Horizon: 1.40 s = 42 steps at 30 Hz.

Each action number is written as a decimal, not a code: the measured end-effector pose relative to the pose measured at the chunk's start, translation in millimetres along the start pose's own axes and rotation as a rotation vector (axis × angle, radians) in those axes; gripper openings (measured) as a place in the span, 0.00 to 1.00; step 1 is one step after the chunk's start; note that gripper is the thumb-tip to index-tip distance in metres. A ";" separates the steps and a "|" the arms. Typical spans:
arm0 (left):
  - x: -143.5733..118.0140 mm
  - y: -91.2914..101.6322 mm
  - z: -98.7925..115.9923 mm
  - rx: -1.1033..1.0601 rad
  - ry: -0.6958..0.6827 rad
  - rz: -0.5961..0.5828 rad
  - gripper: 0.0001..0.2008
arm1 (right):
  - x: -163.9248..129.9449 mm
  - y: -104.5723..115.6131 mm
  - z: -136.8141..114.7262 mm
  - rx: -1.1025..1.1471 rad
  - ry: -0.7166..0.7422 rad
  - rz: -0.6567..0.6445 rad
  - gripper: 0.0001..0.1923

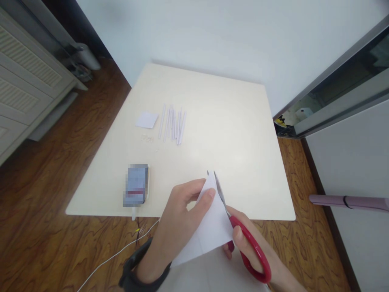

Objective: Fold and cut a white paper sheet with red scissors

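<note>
Nearest to us, at the bottom edge of the view, our two wrists run out of frame: a dark wristband circles the left one and is partly cut off, and the right forearm vanishes at the lower right corner. Our right hand is closed through the red handles of the scissors; the lower loop hides most of the fingers, so we cannot count how many pass through it. The scissor blades stand slightly apart, their tips poking just above the top corner of the white paper, with one blade running down the sheet's right edge. Our left hand pinches that sheet near its top corner, thumb on the near face and the other fingers curled behind it, out of sight. The paper hangs between the two hands, over the near edge of the pale table, and its lower part merges with a white surface beneath, so we cannot tell where it ends.

Left of our left hand, near the table's front edge, lies a small box whose face is blurred and unreadable. A thin white cable trails from under it across the wooden floor. Further back, well apart from the hands, a row of thin paper strips lies beside a small white square of paper. Faint small scraps below that square are too dim to identify.
</note>
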<state>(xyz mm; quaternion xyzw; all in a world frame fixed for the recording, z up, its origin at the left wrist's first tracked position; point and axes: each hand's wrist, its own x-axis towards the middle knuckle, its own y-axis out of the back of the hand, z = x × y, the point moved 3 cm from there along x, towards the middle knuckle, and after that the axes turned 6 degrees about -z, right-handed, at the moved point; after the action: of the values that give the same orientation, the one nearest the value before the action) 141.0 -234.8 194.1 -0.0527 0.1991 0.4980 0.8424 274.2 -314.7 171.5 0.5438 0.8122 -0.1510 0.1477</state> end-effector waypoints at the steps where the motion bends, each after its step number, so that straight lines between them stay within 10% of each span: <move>1: 0.2 -0.2 -0.6 0.001 0.004 -0.005 0.16 | 0.1 -0.1 0.2 -0.003 0.001 -0.001 0.22; 42: 2.9 -3.0 -8.9 -0.113 0.062 -0.031 0.15 | 5.2 -4.9 16.0 0.132 -0.002 -0.027 0.25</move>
<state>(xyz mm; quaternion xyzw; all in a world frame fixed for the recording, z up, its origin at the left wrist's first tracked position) 142.3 -236.4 184.5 -0.1186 0.1958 0.4936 0.8390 268.9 -318.6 155.3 0.5410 0.8077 -0.2067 0.1105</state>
